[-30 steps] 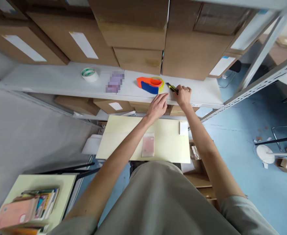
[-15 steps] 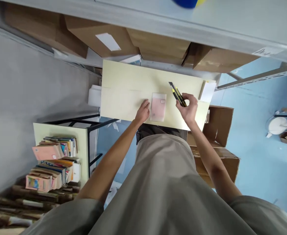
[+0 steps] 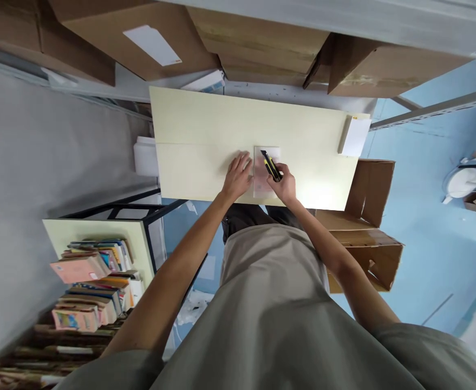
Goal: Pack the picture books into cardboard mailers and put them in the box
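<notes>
Our right hand [image 3: 285,186] grips the utility knife [image 3: 271,165], tip over the pink packet [image 3: 262,187]. Our left hand [image 3: 238,176] lies flat and open beside it at the desk's [image 3: 205,130] near edge.

No writing (box labels included) is legible.

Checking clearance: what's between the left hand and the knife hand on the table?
Head view: only the pink packet lies between the left hand and the right hand holding the utility knife.

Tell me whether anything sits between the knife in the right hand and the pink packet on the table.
Nothing visible does. The right hand holds the yellow-and-black utility knife directly over the pink packet, while the left hand rests on the table at the packet's left edge, beside the knife's line.
</notes>
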Demonstrator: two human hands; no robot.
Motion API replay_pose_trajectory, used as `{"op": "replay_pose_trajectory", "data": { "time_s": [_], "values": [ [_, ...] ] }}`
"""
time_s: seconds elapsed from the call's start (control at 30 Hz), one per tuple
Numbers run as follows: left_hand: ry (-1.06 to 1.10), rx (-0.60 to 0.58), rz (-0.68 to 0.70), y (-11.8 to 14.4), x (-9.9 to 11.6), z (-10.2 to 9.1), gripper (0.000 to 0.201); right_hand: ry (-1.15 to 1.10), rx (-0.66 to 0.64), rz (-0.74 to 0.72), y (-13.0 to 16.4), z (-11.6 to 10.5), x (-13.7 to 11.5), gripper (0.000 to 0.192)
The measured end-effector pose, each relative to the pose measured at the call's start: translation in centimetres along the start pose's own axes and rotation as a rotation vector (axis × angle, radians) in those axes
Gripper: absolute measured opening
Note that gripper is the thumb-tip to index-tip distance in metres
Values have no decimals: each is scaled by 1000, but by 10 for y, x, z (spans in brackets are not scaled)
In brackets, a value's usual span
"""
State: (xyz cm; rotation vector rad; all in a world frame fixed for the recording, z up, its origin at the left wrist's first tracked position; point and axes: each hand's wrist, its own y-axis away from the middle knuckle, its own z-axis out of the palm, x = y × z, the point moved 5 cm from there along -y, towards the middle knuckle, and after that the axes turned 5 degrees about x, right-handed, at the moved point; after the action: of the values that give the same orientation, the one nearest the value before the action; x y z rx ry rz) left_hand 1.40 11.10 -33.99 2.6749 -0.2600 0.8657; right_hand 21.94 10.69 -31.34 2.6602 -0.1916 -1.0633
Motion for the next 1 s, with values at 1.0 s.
{"op": "replay_pose_trajectory", "data": {
  "time_s": [1.0],
  "values": [
    [-94,-194,329,-30,-39,-30,62,553,-242,140,-9,47,-89,72]
  ]
}}
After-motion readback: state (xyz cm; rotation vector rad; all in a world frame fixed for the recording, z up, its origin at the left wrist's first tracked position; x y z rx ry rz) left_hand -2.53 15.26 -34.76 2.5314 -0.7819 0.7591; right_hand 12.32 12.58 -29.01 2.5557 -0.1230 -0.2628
